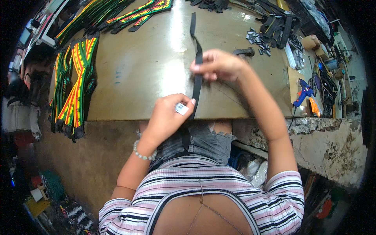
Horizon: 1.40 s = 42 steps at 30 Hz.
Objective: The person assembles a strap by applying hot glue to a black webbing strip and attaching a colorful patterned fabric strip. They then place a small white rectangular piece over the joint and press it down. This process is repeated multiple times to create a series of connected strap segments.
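A long black strap [198, 84] runs from the tabletop over its near edge toward my lap. My left hand [168, 115] is closed on the strap near the table edge, and a small white label [181, 109] shows between its fingers. Farther up, my right hand [221, 65] pinches the same strap between thumb and fingers. The strap's far end lies on the table beyond that hand, with a bend in it. Whether the label is fixed to the strap I cannot tell.
Patterned green, yellow and red straps [78, 84] hang over the table's left side, with more at the back. To the right lie small dark clips [258, 41], a pile of black straps [280, 31], a metal tool [244, 51] and a blue glue gun [303, 93].
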{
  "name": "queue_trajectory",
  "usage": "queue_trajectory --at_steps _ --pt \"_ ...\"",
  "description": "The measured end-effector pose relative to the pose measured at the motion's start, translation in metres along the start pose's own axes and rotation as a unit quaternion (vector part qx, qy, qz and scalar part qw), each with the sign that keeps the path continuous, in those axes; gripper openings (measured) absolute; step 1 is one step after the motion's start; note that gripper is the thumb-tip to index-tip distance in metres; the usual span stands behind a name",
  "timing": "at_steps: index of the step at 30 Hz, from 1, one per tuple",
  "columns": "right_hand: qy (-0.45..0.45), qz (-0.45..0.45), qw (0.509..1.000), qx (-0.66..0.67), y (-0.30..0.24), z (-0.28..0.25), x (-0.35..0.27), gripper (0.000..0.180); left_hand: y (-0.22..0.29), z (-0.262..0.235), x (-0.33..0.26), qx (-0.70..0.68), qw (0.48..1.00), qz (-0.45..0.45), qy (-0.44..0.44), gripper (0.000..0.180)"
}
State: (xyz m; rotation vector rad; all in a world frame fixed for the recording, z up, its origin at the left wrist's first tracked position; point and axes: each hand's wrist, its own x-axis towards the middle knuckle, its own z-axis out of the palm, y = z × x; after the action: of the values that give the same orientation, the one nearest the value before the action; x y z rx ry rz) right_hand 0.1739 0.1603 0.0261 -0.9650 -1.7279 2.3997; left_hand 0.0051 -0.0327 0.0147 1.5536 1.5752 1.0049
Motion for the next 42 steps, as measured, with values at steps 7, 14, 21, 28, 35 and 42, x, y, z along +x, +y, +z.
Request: queue_trajectory --at_steps 7,14,21,28,35,42 --pt "0.25 -0.125 0.901 -0.331 -0.047 -0.108 0.072 0.022 -0.001 0.018 -0.009 0.155 0.98 0.095 0.079 0.015" --pt "0.395 -0.22 0.758 -0.471 -0.026 -0.118 0.114 0.037 -0.006 0.013 -0.015 0.204 0.97 0.124 0.039 0.018" --pt "0.439 -0.224 0.829 -0.266 -0.028 -0.078 0.057 0.055 -0.008 0.01 -0.017 0.186 0.968 0.163 0.044 0.019" --pt "0.782 -0.063 0.541 -0.303 0.107 -0.08 -0.208 0.047 -0.018 0.001 -0.015 0.171 0.959 0.228 0.001 0.028" --pt "0.828 -0.146 0.466 -0.275 0.187 -0.196 -0.288 0.055 -0.021 0.002 -0.013 0.162 0.96 0.226 -0.003 0.029" --pt "0.574 -0.242 0.763 -0.169 0.053 -0.062 -0.169 0.035 -0.022 0.001 -0.015 0.157 0.963 0.218 -0.004 0.028"
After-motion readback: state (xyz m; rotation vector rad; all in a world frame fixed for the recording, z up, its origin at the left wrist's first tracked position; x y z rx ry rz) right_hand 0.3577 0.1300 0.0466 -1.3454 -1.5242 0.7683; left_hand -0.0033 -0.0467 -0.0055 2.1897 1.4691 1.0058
